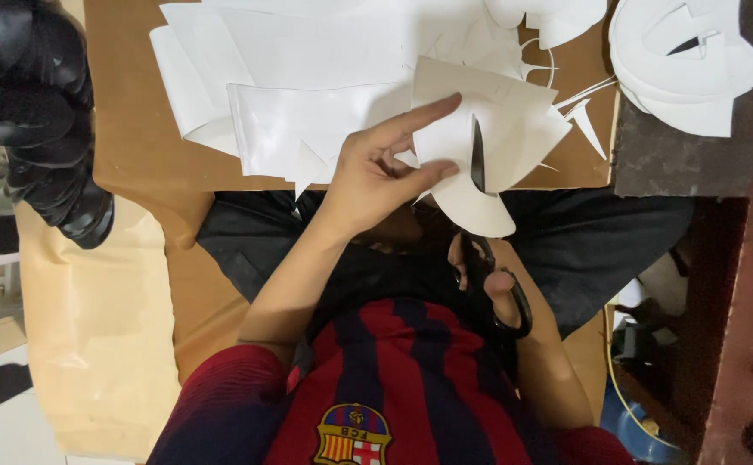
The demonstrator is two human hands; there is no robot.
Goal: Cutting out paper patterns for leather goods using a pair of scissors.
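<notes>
My left hand (382,172) pinches the left edge of a white paper piece (514,120) between thumb and fingers and holds it up over my lap. My right hand (501,284) sits lower, close to my body, with its fingers through the black handles of a pair of scissors (490,284). The dark blade (478,157) pokes up through a cut in the paper, just right of my left fingertips. The paper's lower edge (480,211) is curved.
A brown board (135,146) in front of me carries several white sheets (307,86) and thin scraps (585,116). A stack of cut white shapes (686,69) lies at top right on a dark surface. A black padded object (40,112) is at the upper left, and brown paper (92,327) lies below it.
</notes>
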